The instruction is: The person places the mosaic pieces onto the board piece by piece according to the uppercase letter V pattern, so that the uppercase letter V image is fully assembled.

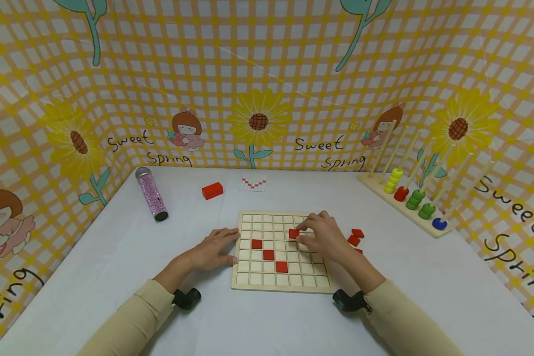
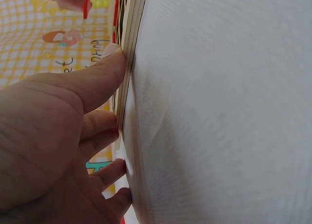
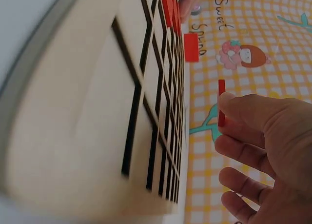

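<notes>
A wooden grid board (image 1: 247,280) lies on the white table with three red square tiles in its cells, among them a middle tile (image 1: 269,255), running in a diagonal. My left hand (image 1: 210,251) rests at the board's left edge, its thumb (image 2: 105,77) against the rim and the fingers extended. Over the upper right part of the board, my right hand (image 1: 325,237) pinches another red tile (image 3: 222,112) between thumb and fingertips. In the right wrist view that tile is held on edge, apart from the board's surface.
Several loose red tiles (image 1: 358,233) lie right of the board, partly behind the right forearm. Behind it are a red block (image 1: 212,191) and a pattern card (image 1: 253,184). A pink glittery microphone (image 1: 152,194) lies left; a bead-and-peg stand (image 1: 409,210) stands at the back right.
</notes>
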`<action>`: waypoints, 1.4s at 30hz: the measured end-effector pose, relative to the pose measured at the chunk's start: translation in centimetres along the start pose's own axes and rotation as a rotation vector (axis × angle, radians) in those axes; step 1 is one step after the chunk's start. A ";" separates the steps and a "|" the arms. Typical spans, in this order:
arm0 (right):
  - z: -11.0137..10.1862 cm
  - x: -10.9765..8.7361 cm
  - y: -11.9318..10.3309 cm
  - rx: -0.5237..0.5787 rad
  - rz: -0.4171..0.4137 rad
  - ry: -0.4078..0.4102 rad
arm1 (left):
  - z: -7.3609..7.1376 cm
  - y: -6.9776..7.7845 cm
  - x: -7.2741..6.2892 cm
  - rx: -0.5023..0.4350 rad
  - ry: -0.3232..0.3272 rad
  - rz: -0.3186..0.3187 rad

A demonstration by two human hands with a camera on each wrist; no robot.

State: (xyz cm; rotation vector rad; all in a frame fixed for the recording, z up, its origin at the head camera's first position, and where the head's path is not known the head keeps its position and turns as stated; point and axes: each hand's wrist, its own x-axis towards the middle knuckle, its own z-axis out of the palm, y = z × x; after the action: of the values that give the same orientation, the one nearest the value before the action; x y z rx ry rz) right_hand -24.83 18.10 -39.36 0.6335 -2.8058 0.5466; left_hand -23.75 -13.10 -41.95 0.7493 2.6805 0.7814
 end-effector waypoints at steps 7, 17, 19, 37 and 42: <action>0.9 1.3 -2.2 -0.006 -0.047 0.005 | 0.1 0.0 0.0 -0.006 -0.001 -0.007; 2.2 3.3 -4.7 -0.002 -0.084 -0.035 | 0.0 0.1 0.0 0.005 -0.014 -0.026; 2.4 3.6 -5.1 0.001 -0.085 -0.045 | 0.0 0.1 0.0 0.003 -0.013 -0.023; 4.5 6.1 -7.4 0.005 -0.041 -0.131 | 0.0 0.1 0.1 -0.006 -0.012 -0.030; 4.9 6.5 -7.6 0.020 -0.043 -0.136 | 0.0 0.2 0.0 -0.003 -0.018 -0.034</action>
State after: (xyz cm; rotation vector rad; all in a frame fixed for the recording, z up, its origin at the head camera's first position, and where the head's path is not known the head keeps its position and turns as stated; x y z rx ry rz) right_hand -27.74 7.40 -39.64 0.7605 -2.9085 0.5429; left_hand -23.71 -13.00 -41.83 0.7048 2.6683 0.7671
